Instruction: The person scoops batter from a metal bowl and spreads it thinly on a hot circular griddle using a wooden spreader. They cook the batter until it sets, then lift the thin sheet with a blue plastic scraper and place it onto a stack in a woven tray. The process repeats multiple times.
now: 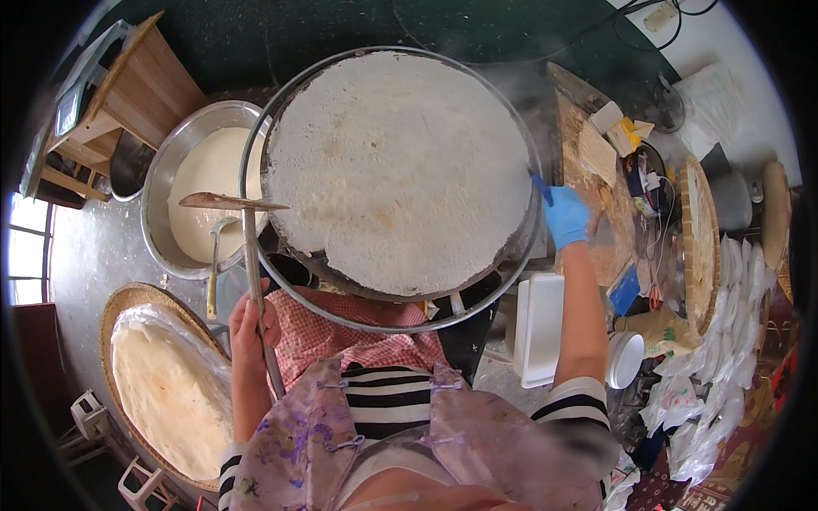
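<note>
A wide round griddle (396, 172) lies in front of me, nearly covered by a thin pale sheet of batter (409, 160) with steam over it. My bare left hand (253, 319) grips the long handle of a wooden T-shaped spreader (233, 203), its crosspiece over the griddle's left rim. In a blue glove, my right hand (566, 216) holds a blue-handled tool (542, 186) at the sheet's right edge; its working end is hard to make out. To the left stands a metal basin of batter (156, 191) with a ladle (214, 268) in it.
At the lower left, a woven tray (108, 306) bears a stack of pale flat sheets under plastic. A floury wooden board (575, 160), a white plastic tub (540, 332) and another woven tray (693, 255) are at the right. Wooden furniture (137, 89) stands at the upper left.
</note>
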`<action>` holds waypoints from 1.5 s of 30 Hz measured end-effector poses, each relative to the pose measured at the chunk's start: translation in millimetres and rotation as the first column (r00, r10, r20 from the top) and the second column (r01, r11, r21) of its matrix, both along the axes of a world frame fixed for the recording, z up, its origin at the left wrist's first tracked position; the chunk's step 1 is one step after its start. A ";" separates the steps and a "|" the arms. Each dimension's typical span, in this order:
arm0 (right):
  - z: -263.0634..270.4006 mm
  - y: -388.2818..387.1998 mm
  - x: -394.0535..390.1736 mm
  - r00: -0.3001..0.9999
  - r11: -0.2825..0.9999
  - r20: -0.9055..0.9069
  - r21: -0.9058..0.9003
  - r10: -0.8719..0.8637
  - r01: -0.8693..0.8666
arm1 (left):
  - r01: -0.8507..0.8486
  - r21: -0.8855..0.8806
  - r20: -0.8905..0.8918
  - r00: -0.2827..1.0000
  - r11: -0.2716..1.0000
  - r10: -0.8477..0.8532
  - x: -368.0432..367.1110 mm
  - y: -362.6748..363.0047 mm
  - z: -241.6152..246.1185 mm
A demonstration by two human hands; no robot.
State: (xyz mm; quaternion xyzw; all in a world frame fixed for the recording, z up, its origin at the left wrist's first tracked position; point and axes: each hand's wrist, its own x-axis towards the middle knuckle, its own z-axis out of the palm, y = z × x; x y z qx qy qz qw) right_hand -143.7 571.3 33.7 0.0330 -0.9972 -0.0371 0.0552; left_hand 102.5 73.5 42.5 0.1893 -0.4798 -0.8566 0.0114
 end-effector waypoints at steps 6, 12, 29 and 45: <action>2.9 -8.3 12.8 0.999 0.999 0.030 0.041 0.024 -0.025 | 0.034 0.033 -0.045 0.998 0.999 -0.032 5.9 6.4 5.3; 64.4 -23.7 12.7 0.989 0.975 0.144 -0.215 -0.015 0.046 | 0.027 0.063 -0.091 0.996 0.998 -0.021 12.3 3.6 5.6; -46.4 -297.4 -43.3 0.731 0.690 -0.084 -0.269 0.678 -0.671 | -0.044 0.079 -0.042 0.998 0.996 0.048 19.3 -24.0 -7.2; -49.0 -335.4 -16.5 0.807 0.800 0.089 -0.229 0.584 -0.554 | -0.049 0.055 -0.045 0.998 0.997 0.051 25.8 -30.5 -13.2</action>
